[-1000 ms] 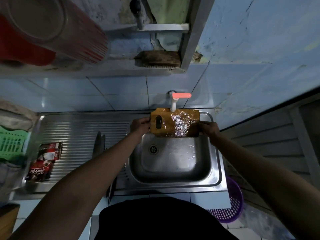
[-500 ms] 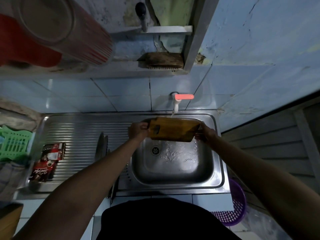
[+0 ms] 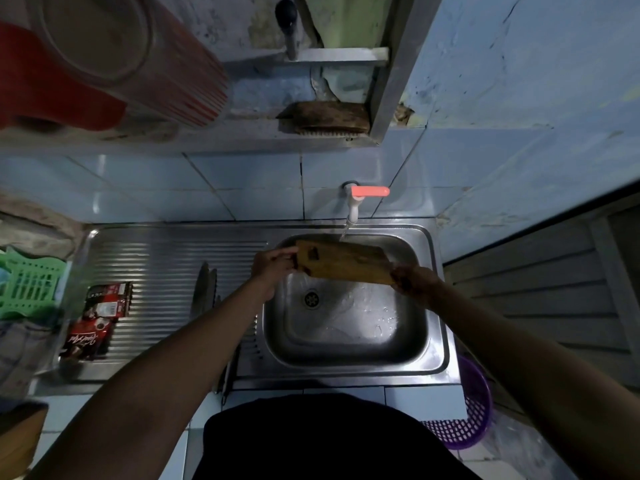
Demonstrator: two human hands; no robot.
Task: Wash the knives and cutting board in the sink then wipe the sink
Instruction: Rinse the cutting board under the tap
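Wooden and wet, the cutting board [image 3: 341, 263] is held above the sink [image 3: 438, 306], tilted, with its long axis running left to right and its far edge under the thin stream from the tap [image 3: 353, 206]. The handle end, with its slot, is gripped by the left hand [image 3: 273, 265], fingers curled round the edge; the opposite lower corner is pinched by the right hand [image 3: 410, 280]. Both arms are stretched forward over the basin, the board spanning the gap between them. The knives [image 3: 204, 289] are left on the ribbed drainer, just beside the left forearm, so the left hand is judged nearer to them for the next wash.
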